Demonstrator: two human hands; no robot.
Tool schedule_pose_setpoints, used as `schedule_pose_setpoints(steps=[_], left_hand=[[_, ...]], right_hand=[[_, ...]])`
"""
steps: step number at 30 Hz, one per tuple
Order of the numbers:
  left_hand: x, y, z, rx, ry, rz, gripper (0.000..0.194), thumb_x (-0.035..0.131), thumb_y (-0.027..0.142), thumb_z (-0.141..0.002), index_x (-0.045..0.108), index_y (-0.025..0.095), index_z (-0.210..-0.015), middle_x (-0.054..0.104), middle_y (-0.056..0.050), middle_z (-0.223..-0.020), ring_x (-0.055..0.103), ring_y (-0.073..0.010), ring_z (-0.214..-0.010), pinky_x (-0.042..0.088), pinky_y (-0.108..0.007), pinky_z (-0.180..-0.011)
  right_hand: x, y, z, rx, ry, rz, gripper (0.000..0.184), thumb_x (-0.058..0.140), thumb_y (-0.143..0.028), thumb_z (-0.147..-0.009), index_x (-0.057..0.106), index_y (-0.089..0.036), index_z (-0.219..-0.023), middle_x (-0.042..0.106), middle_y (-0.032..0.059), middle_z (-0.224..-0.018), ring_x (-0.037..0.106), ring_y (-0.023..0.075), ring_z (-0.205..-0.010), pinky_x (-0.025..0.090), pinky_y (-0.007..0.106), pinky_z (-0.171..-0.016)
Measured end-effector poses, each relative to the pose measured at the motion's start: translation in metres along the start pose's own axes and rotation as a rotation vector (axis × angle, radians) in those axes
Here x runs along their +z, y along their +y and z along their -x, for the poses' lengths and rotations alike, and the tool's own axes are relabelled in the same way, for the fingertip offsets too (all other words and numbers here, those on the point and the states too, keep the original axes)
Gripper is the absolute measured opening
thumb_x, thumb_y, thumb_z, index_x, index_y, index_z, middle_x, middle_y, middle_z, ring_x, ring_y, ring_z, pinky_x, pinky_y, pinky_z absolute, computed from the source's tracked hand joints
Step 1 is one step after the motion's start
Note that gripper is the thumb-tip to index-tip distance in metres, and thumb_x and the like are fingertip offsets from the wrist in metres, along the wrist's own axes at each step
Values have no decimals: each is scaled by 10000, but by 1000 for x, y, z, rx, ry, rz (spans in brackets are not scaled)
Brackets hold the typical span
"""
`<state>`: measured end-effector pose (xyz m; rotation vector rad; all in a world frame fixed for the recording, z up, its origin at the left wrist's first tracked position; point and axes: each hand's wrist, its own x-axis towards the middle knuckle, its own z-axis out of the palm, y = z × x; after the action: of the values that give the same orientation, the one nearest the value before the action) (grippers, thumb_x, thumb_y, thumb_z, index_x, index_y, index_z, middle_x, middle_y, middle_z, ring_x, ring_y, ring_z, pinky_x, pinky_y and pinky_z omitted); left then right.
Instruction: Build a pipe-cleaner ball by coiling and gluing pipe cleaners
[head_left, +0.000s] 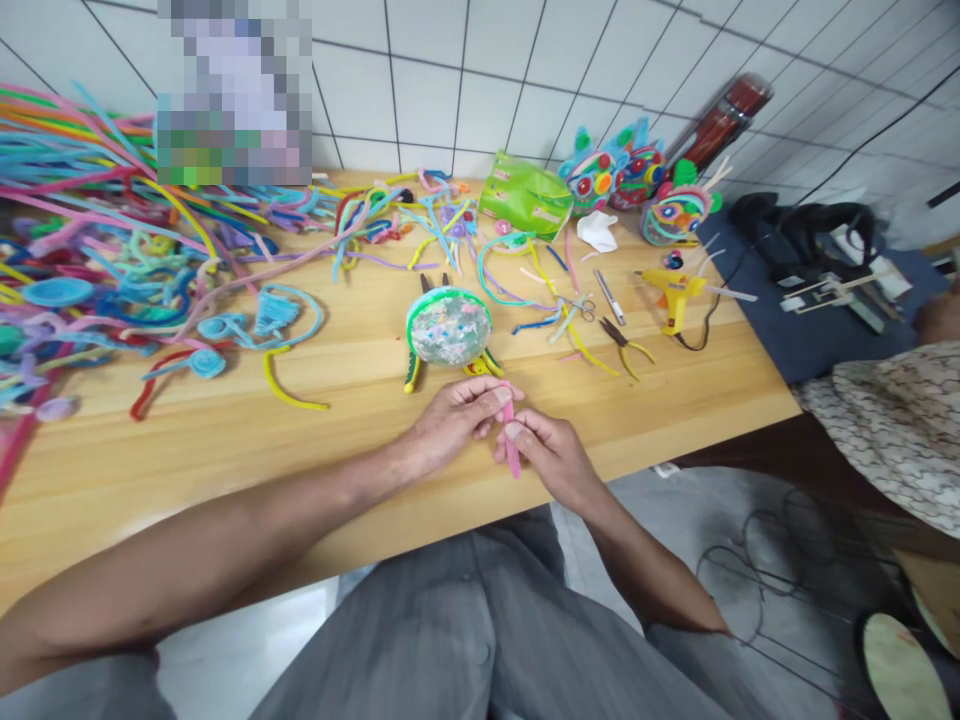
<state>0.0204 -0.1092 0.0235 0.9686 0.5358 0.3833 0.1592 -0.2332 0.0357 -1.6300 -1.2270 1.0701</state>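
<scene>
Both my hands meet over the near edge of the wooden table (225, 450). A short pink pipe cleaner piece (511, 455) stands between them. My left hand (457, 420) pinches its upper end with thumb and fingers closed. My right hand (547, 455) grips it lower down, fingers curled round it. Just beyond my hands sits a round green-rimmed disc (448, 325) with a pale speckled face, resting on yellow-handled pliers (412, 370).
A big heap of coloured pipe cleaners (82, 220) covers the table's left. Farther right lie a yellow glue gun (675, 292), small pliers (628, 348), scissors (577, 308), a green bag (525, 195) and colourful disc crafts (637, 180). Another person (892, 430) sits at right.
</scene>
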Motion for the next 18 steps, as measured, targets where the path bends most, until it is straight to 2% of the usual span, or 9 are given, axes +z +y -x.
schedule_pose_setpoints(steps=[3, 7, 12, 18], left_hand=[[0, 1, 0, 11, 16, -49, 505, 863, 600, -751, 772, 149, -960, 655, 5, -774, 461, -74, -610, 349, -220, -560], [0, 2, 0, 47, 33, -75, 490, 852, 607, -752, 770, 156, -925, 668, 2, -770, 458, -78, -613, 367, -227, -572], [-1, -1, -1, 61, 99, -89, 472, 831, 614, -770, 755, 162, -888, 649, 7, -763, 455, -78, -599, 363, -230, -561], [-1, -3, 2, 57, 129, -115, 460, 833, 600, -773, 777, 159, -890, 637, 16, -730, 451, -82, -599, 368, -235, -569]], right_hand=[[3, 0, -1, 8, 57, 46, 329, 554, -423, -1023, 609, -231, -762, 673, -33, -641, 558, 110, -526, 442, 247, -579], [5, -1, 0, -39, 142, 184, 319, 563, -356, -998, 577, -233, -704, 594, -52, -584, 520, 104, -531, 409, 250, -593], [5, 3, 6, -24, 147, 185, 247, 570, -410, -1013, 697, -238, -891, 622, -53, -612, 554, 121, -547, 416, 256, -577], [6, 7, 14, -21, 169, 238, 287, 530, -359, -1033, 694, -244, -827, 647, -43, -598, 586, 126, -536, 442, 264, -602]])
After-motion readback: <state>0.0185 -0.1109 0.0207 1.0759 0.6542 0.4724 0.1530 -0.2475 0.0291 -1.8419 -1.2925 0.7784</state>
